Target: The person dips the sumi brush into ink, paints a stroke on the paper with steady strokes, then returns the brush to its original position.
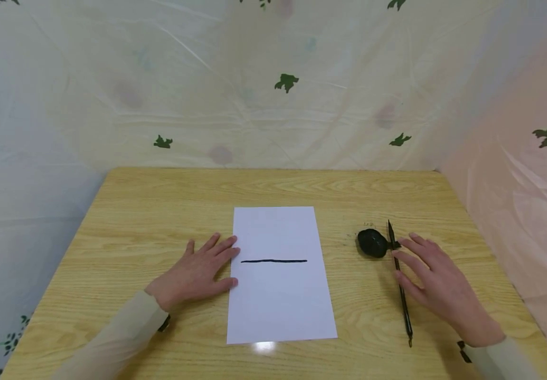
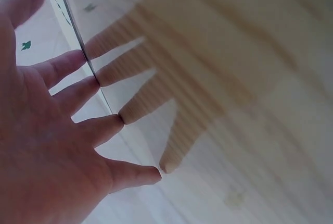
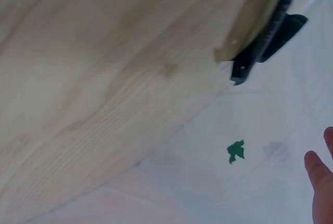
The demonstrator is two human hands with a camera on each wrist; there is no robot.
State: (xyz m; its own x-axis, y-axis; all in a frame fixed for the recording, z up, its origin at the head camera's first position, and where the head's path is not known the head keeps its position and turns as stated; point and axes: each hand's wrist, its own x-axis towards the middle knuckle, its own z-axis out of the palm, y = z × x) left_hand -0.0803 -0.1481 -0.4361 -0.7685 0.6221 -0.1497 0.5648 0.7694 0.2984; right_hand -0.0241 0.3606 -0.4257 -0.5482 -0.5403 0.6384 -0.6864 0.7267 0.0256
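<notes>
A white sheet of paper (image 1: 278, 306) with one black horizontal stroke (image 1: 273, 260) lies on the table. Spread fingers of my left hand (image 1: 199, 272) touch or overlap its left edge; the left wrist view shows the same hand (image 2: 57, 125) palm side, fingertips at the tabletop. To the right of the paper sits a small black ink dish (image 1: 372, 243) with a short handle. A dark writing brush (image 1: 403, 301) rests across that handle, tip pointing away. My right hand (image 1: 437, 282) hovers beside the brush, fingers loosely bent and holding nothing. Only its fingertips (image 3: 317, 169) show in the right wrist view.
The wooden table (image 1: 159, 206) has a patterned cloth (image 1: 254, 116) hanging behind it and along both sides. Small dark specks (image 1: 368, 225) mark the tabletop around the ink dish.
</notes>
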